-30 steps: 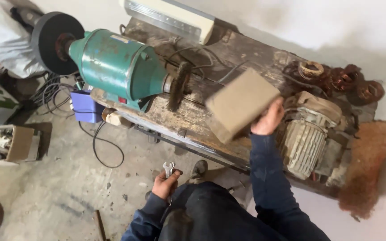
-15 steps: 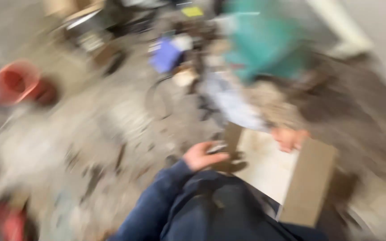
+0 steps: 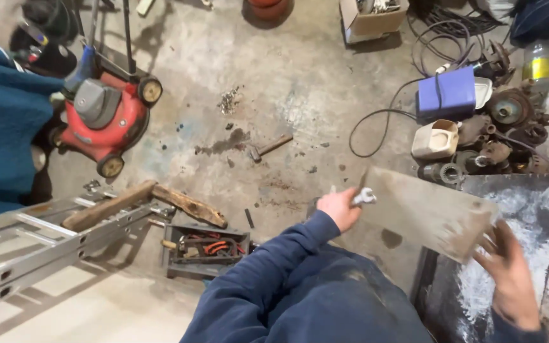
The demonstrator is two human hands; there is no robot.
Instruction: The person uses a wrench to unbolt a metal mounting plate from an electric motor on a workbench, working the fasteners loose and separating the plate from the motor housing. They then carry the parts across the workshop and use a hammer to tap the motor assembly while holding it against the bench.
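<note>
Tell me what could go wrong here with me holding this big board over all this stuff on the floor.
The flat board is held only at its edges: your left hand also grips a small metal tool, and your right hand touches one corner, so it could slip. The hammer, cable and ladder on the floor are trip hazards while the board blocks your view.

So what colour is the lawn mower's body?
Red, with a grey engine cover; the lawn mower shows clearly in the head view.
</note>
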